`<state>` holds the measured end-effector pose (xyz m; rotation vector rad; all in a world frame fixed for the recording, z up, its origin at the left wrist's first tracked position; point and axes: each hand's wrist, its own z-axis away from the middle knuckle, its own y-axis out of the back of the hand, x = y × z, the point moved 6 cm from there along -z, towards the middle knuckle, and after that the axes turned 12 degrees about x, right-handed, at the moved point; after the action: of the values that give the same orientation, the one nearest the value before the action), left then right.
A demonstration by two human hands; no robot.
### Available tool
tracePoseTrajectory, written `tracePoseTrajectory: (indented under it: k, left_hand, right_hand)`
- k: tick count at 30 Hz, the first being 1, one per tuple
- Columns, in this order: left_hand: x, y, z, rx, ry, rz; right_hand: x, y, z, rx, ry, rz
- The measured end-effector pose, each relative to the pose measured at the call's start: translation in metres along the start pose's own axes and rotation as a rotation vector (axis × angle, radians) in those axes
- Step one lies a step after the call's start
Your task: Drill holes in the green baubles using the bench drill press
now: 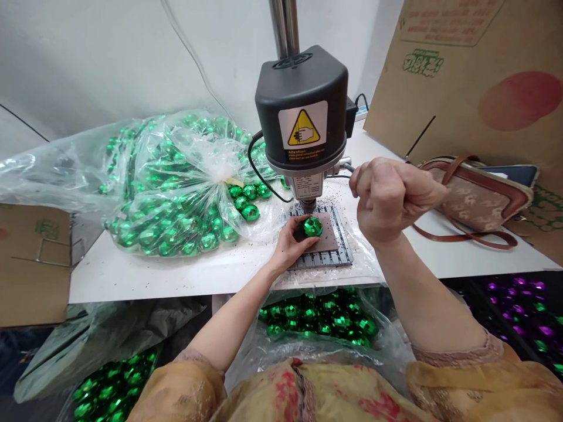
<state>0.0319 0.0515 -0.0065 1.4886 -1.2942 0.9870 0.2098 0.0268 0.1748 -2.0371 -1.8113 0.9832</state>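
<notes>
My left hand [292, 241] has its thumb and fingers closed around a shiny green faceted ball [313, 227]. The ball rests on a brown board [328, 241] on the slotted grey base [345, 252] of a small drill press [303, 111]. Directly above the ball is the press's chuck [308, 206], and its tip meets or nearly meets the top of the ball; I cannot tell which. Raised to the right of the press, my right hand [385, 196] is a fist around the feed lever [348, 167], whose far end is hidden inside it.
A clear plastic bag [176, 181] full of green balls lies left of the press, with several loose balls [250, 202] at its mouth. More green balls [321, 316] sit below the table edge. A handbag [479, 196] and cardboard box [461, 88] stand right. Dark shavings dot the white table [132, 281].
</notes>
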Motion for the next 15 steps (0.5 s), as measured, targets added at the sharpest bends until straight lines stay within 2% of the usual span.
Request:
tracePoseTrajectory:
  k: [9,15]
  left_hand:
    - [0.004,0.001,0.000,0.005,-0.007,-0.028]
    - [0.000,0.001,0.000,0.000,-0.005,-0.021]
  right_hand:
    - [0.002,0.006,0.007,-0.017,0.096,-0.046]
    - [-0.002,0.012,0.016,-0.098,0.114,-0.059]
